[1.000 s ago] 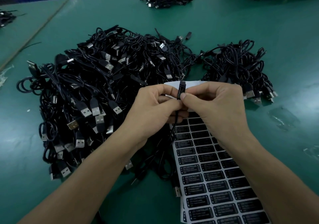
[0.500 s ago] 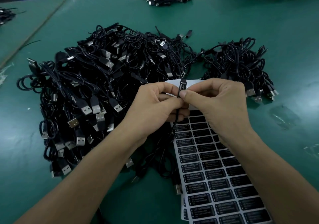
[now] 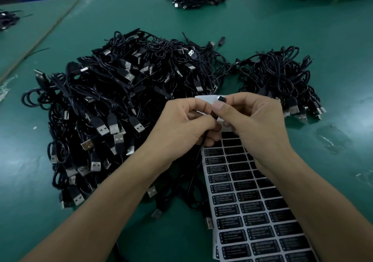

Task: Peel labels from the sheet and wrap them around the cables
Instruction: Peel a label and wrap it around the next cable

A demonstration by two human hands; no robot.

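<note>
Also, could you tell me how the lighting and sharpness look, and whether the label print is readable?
Head view: soft, even light, with pale glare patches on the table; wide-angle bowing toward the edges; on the label sheet only LED CONTROLLER reads, finer print blurs; the left hand and right hand pinching the cable look soft.

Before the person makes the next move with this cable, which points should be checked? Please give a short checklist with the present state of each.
1. Cable held firmly: ok, the left hand grips it.
2. Label on the cable: ok, the right hand pinches it against the cable.
3. Label closed all around, edges matching: cannot tell, the fingers hide it.
4. Label sheet near, labels remaining: ok, it lies under the right forearm.
5. More cables ready: ok, a pile of USB cables lies beside the left hand.
</note>
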